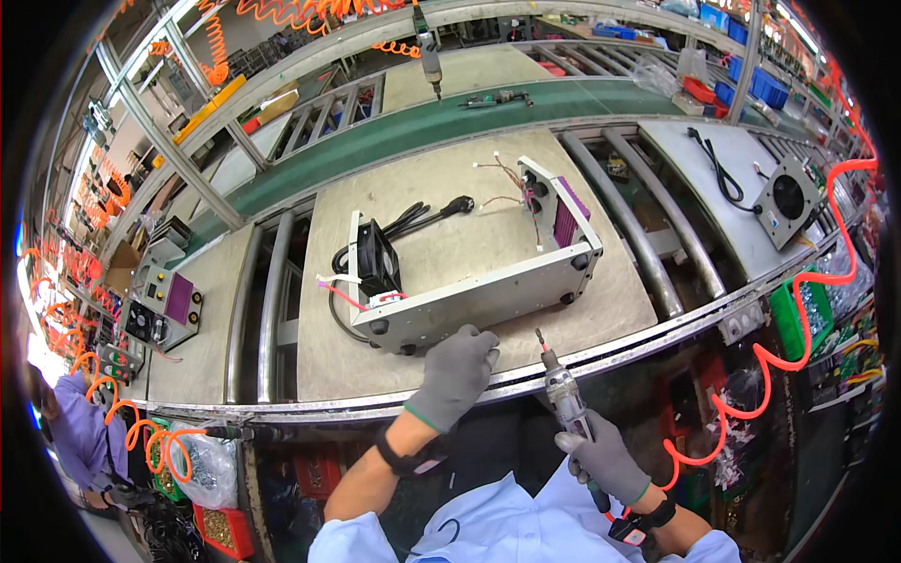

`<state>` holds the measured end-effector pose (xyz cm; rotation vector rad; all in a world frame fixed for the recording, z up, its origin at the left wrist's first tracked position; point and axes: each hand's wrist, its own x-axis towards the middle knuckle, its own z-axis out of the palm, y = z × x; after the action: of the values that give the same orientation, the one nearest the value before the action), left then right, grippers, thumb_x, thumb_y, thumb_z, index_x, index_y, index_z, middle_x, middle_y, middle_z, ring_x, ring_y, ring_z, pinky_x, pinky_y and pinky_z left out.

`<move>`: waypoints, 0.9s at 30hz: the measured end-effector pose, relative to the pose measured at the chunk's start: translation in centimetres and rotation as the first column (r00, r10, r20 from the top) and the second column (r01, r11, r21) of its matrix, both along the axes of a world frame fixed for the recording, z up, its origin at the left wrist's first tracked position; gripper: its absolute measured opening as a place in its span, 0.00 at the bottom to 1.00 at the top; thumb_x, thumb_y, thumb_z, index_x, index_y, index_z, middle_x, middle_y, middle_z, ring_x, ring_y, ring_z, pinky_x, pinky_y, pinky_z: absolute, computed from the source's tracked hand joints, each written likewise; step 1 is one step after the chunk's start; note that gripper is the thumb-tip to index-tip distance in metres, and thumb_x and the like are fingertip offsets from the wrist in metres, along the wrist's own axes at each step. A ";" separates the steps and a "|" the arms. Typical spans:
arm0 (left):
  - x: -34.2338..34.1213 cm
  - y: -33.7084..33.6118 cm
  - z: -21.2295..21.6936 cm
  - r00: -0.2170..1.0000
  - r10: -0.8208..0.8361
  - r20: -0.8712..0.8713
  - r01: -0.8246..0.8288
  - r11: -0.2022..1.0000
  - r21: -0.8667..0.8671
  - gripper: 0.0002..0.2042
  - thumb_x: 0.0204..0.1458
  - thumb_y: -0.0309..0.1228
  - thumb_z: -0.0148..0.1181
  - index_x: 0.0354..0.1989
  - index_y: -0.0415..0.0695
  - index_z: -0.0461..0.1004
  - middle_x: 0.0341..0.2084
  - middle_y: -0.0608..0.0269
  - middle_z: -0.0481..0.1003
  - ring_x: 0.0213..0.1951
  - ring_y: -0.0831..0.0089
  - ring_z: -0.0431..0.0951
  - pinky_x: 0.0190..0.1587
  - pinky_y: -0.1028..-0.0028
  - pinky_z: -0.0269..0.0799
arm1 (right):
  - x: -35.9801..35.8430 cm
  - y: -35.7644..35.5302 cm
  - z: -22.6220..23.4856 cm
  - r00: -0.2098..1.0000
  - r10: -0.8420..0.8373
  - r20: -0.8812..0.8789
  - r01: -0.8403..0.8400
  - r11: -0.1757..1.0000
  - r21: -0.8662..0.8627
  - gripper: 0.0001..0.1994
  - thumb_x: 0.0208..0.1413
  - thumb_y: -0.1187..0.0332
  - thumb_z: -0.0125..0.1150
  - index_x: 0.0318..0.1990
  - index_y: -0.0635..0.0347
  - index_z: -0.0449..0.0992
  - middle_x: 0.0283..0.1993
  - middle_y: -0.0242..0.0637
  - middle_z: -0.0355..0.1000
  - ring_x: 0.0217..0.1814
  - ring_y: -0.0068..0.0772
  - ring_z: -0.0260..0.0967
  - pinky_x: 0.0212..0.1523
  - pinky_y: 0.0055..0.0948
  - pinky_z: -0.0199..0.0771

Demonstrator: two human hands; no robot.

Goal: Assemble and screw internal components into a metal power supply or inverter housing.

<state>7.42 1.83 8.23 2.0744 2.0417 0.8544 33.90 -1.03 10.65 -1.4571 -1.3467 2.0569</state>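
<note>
An open U-shaped metal chassis point(479, 302) lies on a pale board point(450, 244) in front of me. A black fan point(379, 259) is fixed to its left end, with a black power cord point(413, 221) lying behind. At the right end are a purple panel point(569, 223) and loose wires with white connectors. My left hand point(452, 377), in a grey glove, is closed beside the chassis's near edge; its fingers hide anything they hold. My gloved right hand point(608, 460) grips a power screwdriver point(567, 398), its bit pointing up toward the board's near edge.
Metal rollers point(648, 225) flank the board. Another fan unit point(786, 199) sits to the right, and a unit with a purple panel point(164, 305) to the left. An orange coiled hose point(765, 357) hangs at the right. Beyond runs a green belt point(582, 98) carrying another tool.
</note>
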 end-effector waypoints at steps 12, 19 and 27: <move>0.3 0.5 -4.1 0.997 0.067 -0.029 -0.067 0.998 0.015 0.05 0.53 0.31 0.60 0.36 0.48 0.75 0.32 0.56 0.76 0.35 0.54 0.78 0.37 0.58 0.74 | -1.2 -1.8 -0.8 0.998 0.069 0.004 -0.069 0.997 0.047 0.17 0.55 0.61 0.67 0.44 0.60 0.68 0.24 0.30 0.66 0.19 0.17 0.64 0.17 0.23 0.66; -0.1 0.6 -5.9 0.995 0.087 -0.047 -0.089 0.995 -0.051 0.07 0.53 0.30 0.61 0.40 0.46 0.74 0.32 0.56 0.76 0.36 0.52 0.78 0.39 0.58 0.74 | -1.7 -2.0 -1.0 0.997 0.073 0.024 -0.074 0.996 0.054 0.17 0.55 0.61 0.67 0.43 0.61 0.68 0.24 0.31 0.66 0.19 0.18 0.64 0.17 0.23 0.66; 0.0 -2.2 0.0 0.369 0.267 0.890 -0.014 0.959 -0.282 0.08 0.62 0.29 0.55 0.40 0.35 0.74 0.30 0.65 0.76 0.28 0.83 0.74 0.26 0.83 0.71 | -1.7 -2.8 -2.1 0.994 0.102 0.033 -0.105 0.987 0.124 0.18 0.54 0.58 0.69 0.41 0.60 0.70 0.26 0.30 0.66 0.23 0.17 0.64 0.22 0.23 0.66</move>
<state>7.39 -0.38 8.22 0.8326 1.4974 1.3166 32.19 -3.86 8.52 -1.3935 -1.5637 1.9800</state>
